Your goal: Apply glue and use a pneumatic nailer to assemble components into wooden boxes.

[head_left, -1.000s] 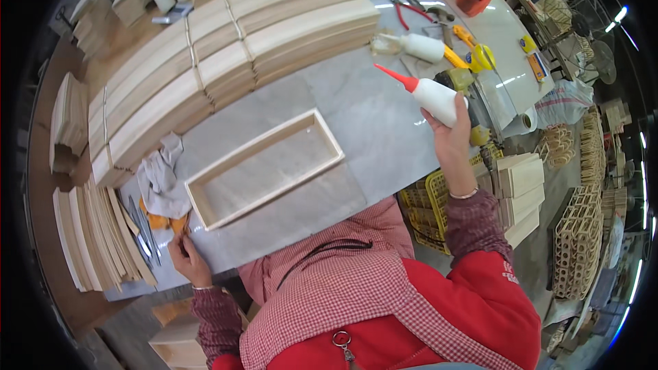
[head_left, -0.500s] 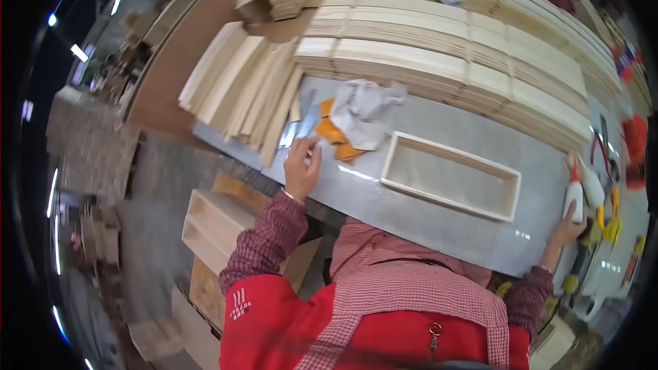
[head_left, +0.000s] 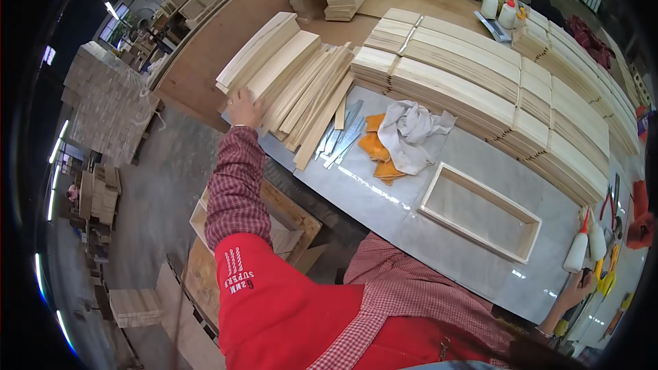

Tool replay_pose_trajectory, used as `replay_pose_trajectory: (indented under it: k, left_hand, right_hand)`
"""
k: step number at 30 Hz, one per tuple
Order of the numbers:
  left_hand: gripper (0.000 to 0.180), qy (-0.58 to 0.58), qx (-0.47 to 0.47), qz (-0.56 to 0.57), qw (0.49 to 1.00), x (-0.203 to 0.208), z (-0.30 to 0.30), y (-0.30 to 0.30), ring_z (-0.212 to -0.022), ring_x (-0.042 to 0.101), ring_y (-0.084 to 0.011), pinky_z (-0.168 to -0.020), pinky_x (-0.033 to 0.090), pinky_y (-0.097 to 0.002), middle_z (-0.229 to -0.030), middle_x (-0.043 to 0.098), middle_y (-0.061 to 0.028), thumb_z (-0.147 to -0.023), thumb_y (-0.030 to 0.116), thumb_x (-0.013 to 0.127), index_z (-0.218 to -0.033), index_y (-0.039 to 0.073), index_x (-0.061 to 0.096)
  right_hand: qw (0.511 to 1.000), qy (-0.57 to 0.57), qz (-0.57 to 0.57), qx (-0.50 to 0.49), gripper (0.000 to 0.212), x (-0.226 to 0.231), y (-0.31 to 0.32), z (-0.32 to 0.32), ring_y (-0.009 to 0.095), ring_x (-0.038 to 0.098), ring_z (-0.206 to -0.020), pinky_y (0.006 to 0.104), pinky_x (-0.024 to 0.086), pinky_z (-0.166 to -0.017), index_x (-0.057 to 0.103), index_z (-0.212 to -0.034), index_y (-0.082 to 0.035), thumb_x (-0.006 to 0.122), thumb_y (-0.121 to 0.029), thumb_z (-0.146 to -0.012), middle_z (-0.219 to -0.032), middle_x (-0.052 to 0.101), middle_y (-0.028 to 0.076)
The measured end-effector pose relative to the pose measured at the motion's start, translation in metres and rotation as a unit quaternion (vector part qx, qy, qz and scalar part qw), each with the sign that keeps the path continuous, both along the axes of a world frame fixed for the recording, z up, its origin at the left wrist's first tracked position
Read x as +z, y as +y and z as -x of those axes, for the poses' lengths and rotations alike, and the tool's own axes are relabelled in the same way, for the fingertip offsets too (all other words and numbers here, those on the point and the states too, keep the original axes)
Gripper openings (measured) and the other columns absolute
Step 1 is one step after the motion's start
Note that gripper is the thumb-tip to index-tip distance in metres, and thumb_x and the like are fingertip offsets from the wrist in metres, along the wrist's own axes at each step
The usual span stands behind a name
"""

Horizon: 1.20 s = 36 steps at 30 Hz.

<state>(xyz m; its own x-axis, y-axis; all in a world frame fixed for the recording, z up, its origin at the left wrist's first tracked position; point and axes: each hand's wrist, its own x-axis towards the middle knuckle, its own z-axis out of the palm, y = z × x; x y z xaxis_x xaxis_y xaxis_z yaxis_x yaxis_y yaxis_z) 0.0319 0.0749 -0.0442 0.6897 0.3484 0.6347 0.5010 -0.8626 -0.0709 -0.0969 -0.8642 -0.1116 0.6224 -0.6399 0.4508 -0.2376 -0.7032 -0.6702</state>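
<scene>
My left hand (head_left: 245, 108) reaches out to the near end of a stack of thin wooden boards (head_left: 284, 62), fingers apart and touching the board ends. Narrow wooden strips (head_left: 317, 99) lie beside that stack. At the right edge of the table, my right hand (head_left: 574, 292) is curled around something dark, mostly hidden. Just beyond it stands a white glue bottle with a red tip (head_left: 578, 247), apart from the fingers. A rectangular wooden frame (head_left: 473, 241) rests on the grey tabletop (head_left: 370, 199) between my hands.
Bundled boards (head_left: 473, 75) lie tied across the far side. A white cloth (head_left: 411, 138) and an orange cloth (head_left: 375, 144) sit near metal strips (head_left: 343, 138). Yellow-handled tools (head_left: 606, 274) are at the right. Below the table at left stands a wooden box (head_left: 200, 219).
My left hand has moved left and away from me, from beside the orange cloth to the boards. My right hand has let go of the red-tipped glue bottle and come nearer. The view has shifted left.
</scene>
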Motion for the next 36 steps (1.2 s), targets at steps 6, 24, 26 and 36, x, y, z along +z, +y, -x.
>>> replay_pose_trajectory:
  k: [6, 24, 26, 36]
  left_hand:
    - [0.05, 0.183, 0.024, 0.216, 0.959, 0.038, -0.003, 0.028, -0.102, 0.053, -0.0366, -0.087, 0.045, -0.0429, -0.109, 0.055, -0.016, -0.076, 0.041, 0.069, -0.111, 0.006, 0.058]
    - [0.05, 0.217, -0.046, 0.179, 0.959, 0.051, 0.002, 0.031, -0.096, 0.058, -0.034, -0.08, 0.049, -0.0399, -0.101, 0.061, -0.0166, -0.074, 0.045, 0.07, -0.104, 0.005, 0.064]
    - [0.044, 0.195, -0.062, 0.234, 0.95, 0.068, 0.012, 0.028, -0.085, 0.059, -0.0328, -0.074, 0.049, -0.0396, -0.092, 0.064, -0.0144, -0.077, 0.043, 0.067, -0.097, 0.004, 0.064]
    - [0.018, -0.073, -0.256, 0.261, 0.928, 0.109, 0.054, -0.1, -0.064, 0.06, -0.0189, -0.06, 0.048, -0.0287, -0.085, 0.069, -0.0094, -0.088, 0.007, 0.06, -0.104, -0.001, 0.065]
  right_hand:
    - [0.999, 0.022, -0.015, 0.029, 0.04, 0.018, 0.022, 0.011, 0.026, 0.056, -0.107, 0.0326, 0.043, -0.096, 0.049, -0.127, 0.002, 0.056, -0.018, -0.093, -0.121, 0.056, 0.017]
    - [0.988, 0.036, -0.074, 0.134, 0.031, 0.055, 0.09, -0.012, 0.023, 0.055, -0.105, 0.0317, 0.043, -0.093, 0.051, -0.123, -0.001, 0.052, -0.011, -0.093, -0.115, 0.057, 0.013]
    - [0.984, 0.027, -0.071, 0.159, 0.031, 0.059, 0.096, -0.013, 0.023, 0.055, -0.104, 0.031, 0.043, -0.093, 0.052, -0.122, -0.001, 0.053, -0.011, -0.093, -0.114, 0.057, 0.013]
    - [0.878, 0.038, -0.4, 0.262, 0.022, 0.134, 0.206, -0.043, 0.014, 0.057, -0.075, 0.0242, 0.049, -0.066, 0.062, -0.102, -0.002, 0.051, -0.019, -0.094, -0.086, 0.06, 0.006]
